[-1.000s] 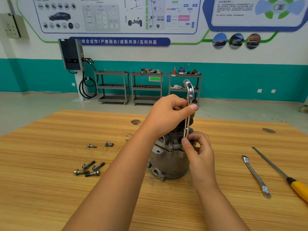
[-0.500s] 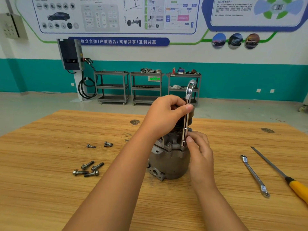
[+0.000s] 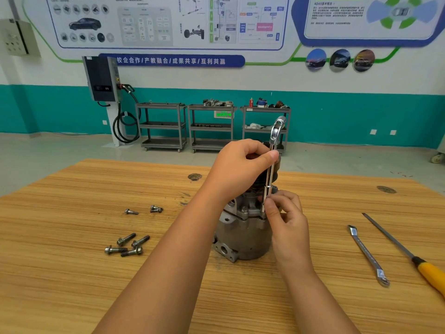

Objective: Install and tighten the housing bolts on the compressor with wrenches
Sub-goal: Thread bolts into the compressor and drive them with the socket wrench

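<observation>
A grey metal compressor (image 3: 243,239) stands upright in the middle of the wooden table (image 3: 72,273). A chrome wrench (image 3: 273,150) stands nearly vertical over its upper flange, ring end at the top. My left hand (image 3: 240,165) grips the wrench's shaft near the middle. My right hand (image 3: 286,220) pinches its lower end at the flange with thumb and fingers. The bolt under the wrench is hidden. Several loose flange bolts (image 3: 127,245) lie on the table to the left, and two more bolts (image 3: 144,210) lie farther back.
A second flat wrench (image 3: 368,255) and a yellow-handled screwdriver (image 3: 409,254) lie on the table to the right. Two round metal inserts (image 3: 194,176) sit in the tabletop farther back. Grey shelf carts (image 3: 212,126) and a wall charger (image 3: 102,79) stand by the far wall.
The wrench's top has swung slightly to the right and turned about its axis. Both hands kept their hold; the right fingers shifted a little at the lower end.
</observation>
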The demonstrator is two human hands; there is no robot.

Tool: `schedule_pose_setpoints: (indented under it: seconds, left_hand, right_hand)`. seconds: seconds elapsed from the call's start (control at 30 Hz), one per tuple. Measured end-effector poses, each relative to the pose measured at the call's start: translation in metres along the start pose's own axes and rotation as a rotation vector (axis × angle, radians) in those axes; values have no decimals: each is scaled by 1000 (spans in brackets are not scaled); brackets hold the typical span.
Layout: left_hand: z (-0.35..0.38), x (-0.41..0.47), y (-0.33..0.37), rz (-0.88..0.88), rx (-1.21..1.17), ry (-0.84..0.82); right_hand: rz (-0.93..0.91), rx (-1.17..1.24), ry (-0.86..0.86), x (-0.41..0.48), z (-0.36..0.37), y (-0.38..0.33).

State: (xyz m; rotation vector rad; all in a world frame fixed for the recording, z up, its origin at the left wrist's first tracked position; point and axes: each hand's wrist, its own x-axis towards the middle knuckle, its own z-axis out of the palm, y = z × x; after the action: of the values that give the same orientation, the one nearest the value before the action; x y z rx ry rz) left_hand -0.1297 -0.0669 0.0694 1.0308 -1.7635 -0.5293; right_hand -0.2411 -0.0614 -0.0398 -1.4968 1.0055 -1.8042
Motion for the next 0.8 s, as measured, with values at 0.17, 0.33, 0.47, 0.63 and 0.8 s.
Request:
schedule_pose_setpoints:
  seconds: [0.17, 0.33, 0.47, 0.63, 0.8]
  left_hand:
    - [5, 0, 7, 8, -114, 33]
    - [10, -2, 14, 11, -54, 10]
    - [14, -3, 18, 18, 22, -10]
    - [11, -2, 19, 0, 51, -58]
    - [12, -1, 20, -19, 34, -83]
  right_hand:
    - [-2, -13, -2, 1, 0, -1]
    - [-10, -28, 1, 2, 1, 1]
    - [-12, -5, -20, 1, 1, 0]
    - [14, 140, -22, 1, 0, 1]
    - [9, 109, -38, 1, -1, 1]
